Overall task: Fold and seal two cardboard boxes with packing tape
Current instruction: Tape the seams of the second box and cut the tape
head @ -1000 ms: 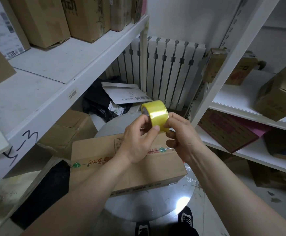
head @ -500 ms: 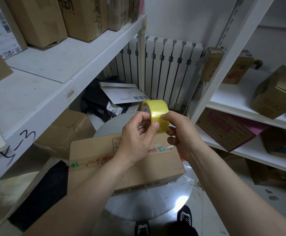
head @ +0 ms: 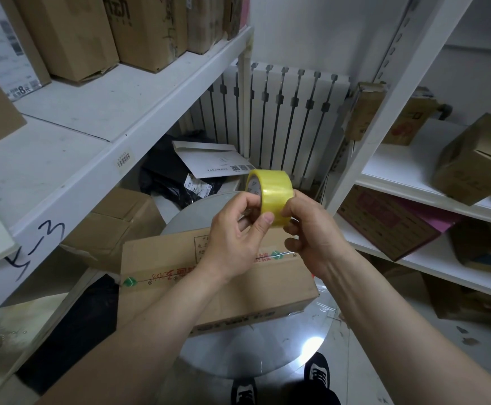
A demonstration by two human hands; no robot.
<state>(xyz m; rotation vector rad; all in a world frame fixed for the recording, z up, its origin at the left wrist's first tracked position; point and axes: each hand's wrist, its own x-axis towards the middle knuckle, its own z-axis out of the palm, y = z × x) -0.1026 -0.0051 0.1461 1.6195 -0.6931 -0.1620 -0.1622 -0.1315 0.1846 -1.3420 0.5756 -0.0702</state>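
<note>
The bare left forearm [head: 156, 317] and right forearm [head: 399, 317] reach forward and meet at mid view, with both hands at the same height. The left hand [head: 235, 232] holds a yellow, glossy roll of packing tape [head: 276, 188], its thumb lying flat on the roll's outer band and its fingers curled at the roll's side. The right hand [head: 314, 229] grips the roll from the right, fingers curled in under it.

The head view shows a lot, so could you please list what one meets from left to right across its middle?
Barcode label on the left shelf → brown carton beneath → left hand → yellow tape roll → right hand → red-printed carton → tilted carton on the right shelf.
</note>
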